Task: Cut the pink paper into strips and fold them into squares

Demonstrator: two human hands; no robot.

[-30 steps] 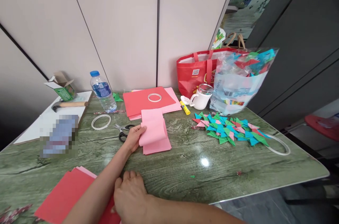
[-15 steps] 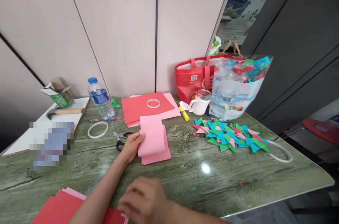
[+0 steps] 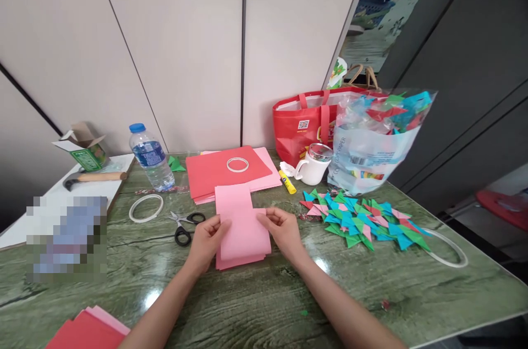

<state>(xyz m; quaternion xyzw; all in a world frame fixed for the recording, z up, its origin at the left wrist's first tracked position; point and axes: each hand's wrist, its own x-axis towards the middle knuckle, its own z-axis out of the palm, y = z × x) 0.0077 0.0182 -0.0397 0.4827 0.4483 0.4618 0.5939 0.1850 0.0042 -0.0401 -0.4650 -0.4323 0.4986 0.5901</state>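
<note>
Two hands, left hand [image 3: 205,240] and right hand [image 3: 285,230], pinch one bent piece of pink paper [image 3: 244,234]. Around are three white rings [image 3: 145,220], one bottle [image 3: 151,155], one mug [image 3: 314,167].

On the tabletop [image 3: 256,313] we see a water bottle [image 3: 152,156], a tape roll [image 3: 131,210] and black-handled scissors [image 3: 180,221]. To their left we find a hammer [image 3: 99,176] on a white board [image 3: 17,229]; to their right, a mug [image 3: 314,167] stands before a red bag [image 3: 292,131], near a glue stick [image 3: 287,182].
</note>
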